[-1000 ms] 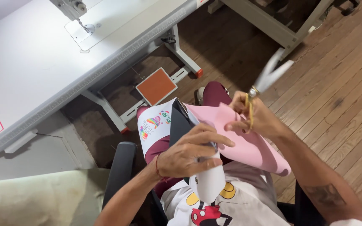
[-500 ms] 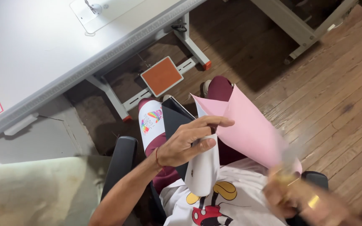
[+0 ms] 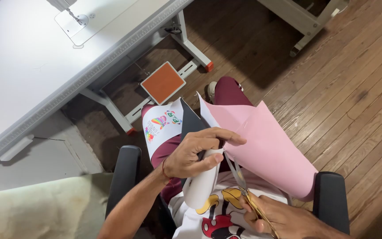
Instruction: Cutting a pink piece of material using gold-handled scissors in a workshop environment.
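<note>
So my left hand (image 3: 191,155) has its grip clamped on the rolled pink sheet (image 3: 266,146) over my lap, right hand (image 3: 284,219) wrapped round the scissors (image 3: 239,179) just near it, sewing counter (image 3: 27,71) far left.

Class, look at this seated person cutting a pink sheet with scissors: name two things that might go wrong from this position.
1. The scissors cut upward toward the left hand pinching the pink sheet; its fingers lie close to the blade line and may get nicked.
2. The sheet is held in the air over the lap, unsupported, so it may flex and the cut may wander or tear.
</note>
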